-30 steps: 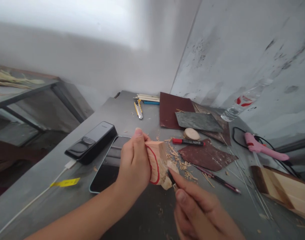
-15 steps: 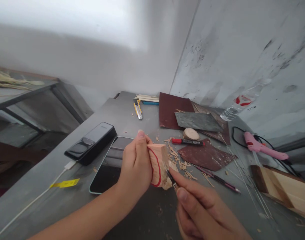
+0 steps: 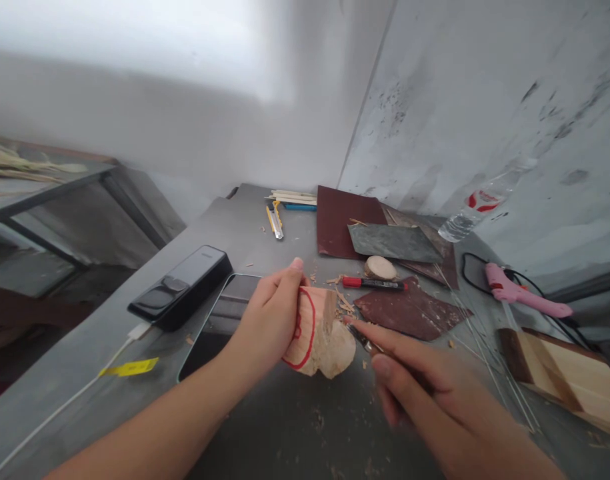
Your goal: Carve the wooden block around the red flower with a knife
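Bottle [image 3: 465,217] leans against wall [image 3: 435,133], back right; its red label [image 3: 485,201] has pale lettering, too small to read. Marker [image 3: 379,284], black with red cap, carries fine print, not legible. Yellow tag [image 3: 132,367] on white cable [image 3: 69,405], faint print, can't read. Small marking on top of black device [image 3: 185,287], unreadable

Left hand [image 3: 272,313]: forearm in from bottom left, clamped round left side of block [image 3: 319,333], thumb on top pointing away. Block held above worktop [image 3: 219,230], front middle, red curved line on its face, rough cut side, rounded lobe at right

Right hand [image 3: 429,387]: forearm in from bottom right, gripping tool [image 3: 365,343] between thumb and extended index finger, other fingers curled. Tool tip aims up-left at block's right edge; contact can't be told. Hands apart from each other, block and tool between

Shavings [image 3: 345,303] lie just behind block, near marker and wood disc [image 3: 381,268]. Tablet [image 3: 225,307] partly under left hand in view. Cutter [image 3: 275,221] farther back; pink glue gun [image 3: 525,293] far right
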### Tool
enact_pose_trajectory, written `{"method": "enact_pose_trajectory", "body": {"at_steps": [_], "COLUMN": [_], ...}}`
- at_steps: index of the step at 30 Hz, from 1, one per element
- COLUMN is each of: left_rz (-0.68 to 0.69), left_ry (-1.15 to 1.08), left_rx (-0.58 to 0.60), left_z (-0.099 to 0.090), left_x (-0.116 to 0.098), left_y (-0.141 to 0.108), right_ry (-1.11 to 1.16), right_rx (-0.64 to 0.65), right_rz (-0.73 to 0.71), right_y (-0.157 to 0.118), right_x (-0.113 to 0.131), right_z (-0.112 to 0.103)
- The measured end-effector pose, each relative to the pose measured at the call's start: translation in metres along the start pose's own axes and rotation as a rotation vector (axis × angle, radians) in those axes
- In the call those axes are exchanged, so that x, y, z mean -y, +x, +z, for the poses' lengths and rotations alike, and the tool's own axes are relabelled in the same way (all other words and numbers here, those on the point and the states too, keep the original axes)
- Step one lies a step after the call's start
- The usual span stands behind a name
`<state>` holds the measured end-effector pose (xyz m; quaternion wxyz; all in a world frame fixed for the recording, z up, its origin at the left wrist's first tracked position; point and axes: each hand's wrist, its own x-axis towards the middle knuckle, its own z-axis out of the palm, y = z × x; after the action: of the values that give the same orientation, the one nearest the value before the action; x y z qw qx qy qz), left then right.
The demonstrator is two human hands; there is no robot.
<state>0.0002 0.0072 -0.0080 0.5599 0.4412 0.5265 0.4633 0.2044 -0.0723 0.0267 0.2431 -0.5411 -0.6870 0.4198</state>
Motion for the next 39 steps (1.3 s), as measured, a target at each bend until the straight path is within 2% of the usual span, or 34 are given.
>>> {"method": "enact_pose_trajectory", "body": {"at_steps": [3,5,8,12,16,22,25,30,35,37,39], "left_rz": [0.014,-0.010,-0.012,0.023,0.137,0.274,0.296,0.432,0.371,0.357,0.359], "left_ry": [0.114,0.162,0.254,0.384,0.536,0.524,0.525,0.600,0.640,0.633,0.637], "left_rx": [0.055,0.113,0.211,0.287,0.314,0.356,0.355,0.351,0.323,0.325,0.314], "left_z": [-0.001,-0.003,-0.005,-0.009,-0.012,-0.010,-0.008,-0.007,-0.007,-0.007,-0.008], "left_x": [0.005,0.010,0.017,0.019,0.017,0.017,0.017,0.017,0.017,0.016,0.015], "left_y": [0.005,0.008,0.012,0.013,0.013,0.010,0.008,0.008,0.007,0.006,0.004], "right_ry": [-0.330,-0.360,-0.263,-0.092,0.102,0.185,0.304,0.595,0.766,0.758,0.589], "right_rx": [-0.146,-0.174,-0.216,-0.331,-0.379,-0.510,-0.497,-0.412,-0.261,-0.213,-0.234], "right_rz": [-0.029,0.021,0.058,-0.006,-0.017,-0.016,0.003,0.005,-0.023,-0.042,-0.043], "right_y": [0.006,0.008,0.006,0.001,0.002,0.010,0.014,0.026,0.029,0.026,0.021], "right_x": [-0.008,-0.013,-0.015,-0.007,0.002,-0.006,-0.017,-0.023,-0.015,-0.014,-0.013], "right_z": [-0.011,-0.017,-0.023,-0.025,-0.024,-0.023,-0.024,-0.018,-0.008,-0.009,-0.015]}}
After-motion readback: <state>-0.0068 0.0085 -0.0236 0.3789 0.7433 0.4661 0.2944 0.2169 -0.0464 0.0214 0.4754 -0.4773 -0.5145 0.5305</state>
